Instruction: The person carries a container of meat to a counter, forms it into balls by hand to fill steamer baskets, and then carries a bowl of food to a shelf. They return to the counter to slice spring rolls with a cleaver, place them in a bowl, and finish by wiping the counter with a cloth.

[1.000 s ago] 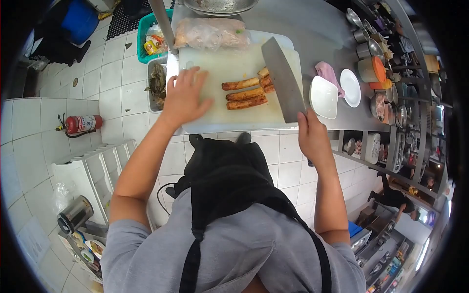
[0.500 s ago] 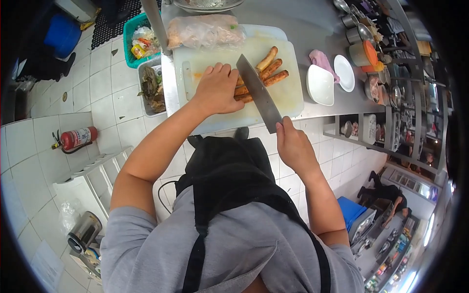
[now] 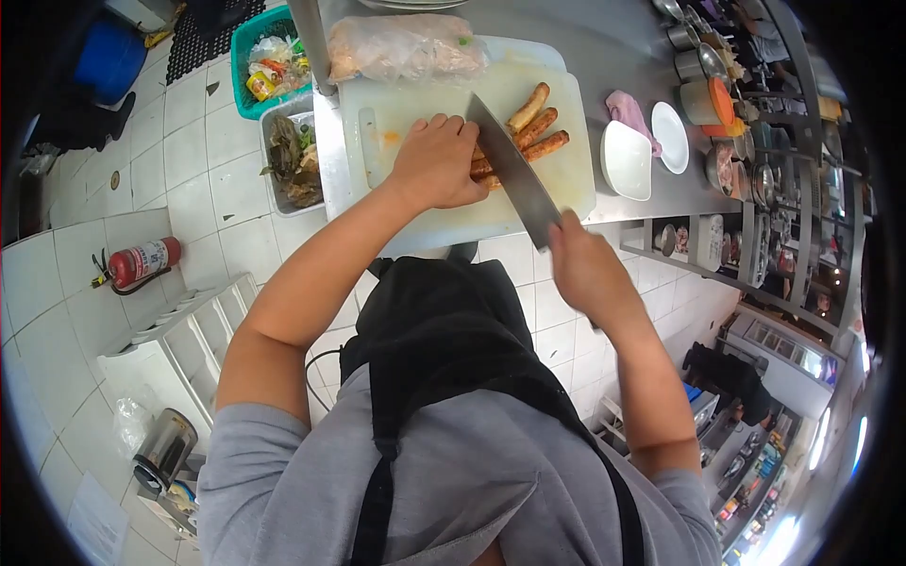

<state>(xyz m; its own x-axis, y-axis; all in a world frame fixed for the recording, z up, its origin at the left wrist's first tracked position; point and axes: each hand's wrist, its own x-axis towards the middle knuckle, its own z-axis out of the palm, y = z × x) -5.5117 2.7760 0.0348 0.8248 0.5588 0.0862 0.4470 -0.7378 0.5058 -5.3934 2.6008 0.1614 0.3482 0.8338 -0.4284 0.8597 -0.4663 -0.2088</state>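
Several browned sausages (image 3: 536,128) lie side by side on a white cutting board (image 3: 415,212), their right ends fanned out past the blade. My left hand (image 3: 436,162) is closed over their left part, fingers curled and thumb along the near side, hiding what is beneath. A broad cleaver (image 3: 514,174) is gripped in my right hand (image 3: 590,264) just off the board's front edge. Its blade slants across the sausages, close beside my left fingertips. The blade's lower edge is partly hidden against the sausages.
A bag of pinkish food (image 3: 406,47) lies along the board's back edge. To the right are a white square bowl (image 3: 626,162), a pink cloth (image 3: 628,115) and a white plate (image 3: 670,139). Scrap bins (image 3: 247,47) stand left of the steel counter. Another person (image 3: 736,377) is far right.
The whole view has shifted slightly. My right forearm has swung a little outward, with the cleaver still across the sausages. My left hand keeps its place on them.
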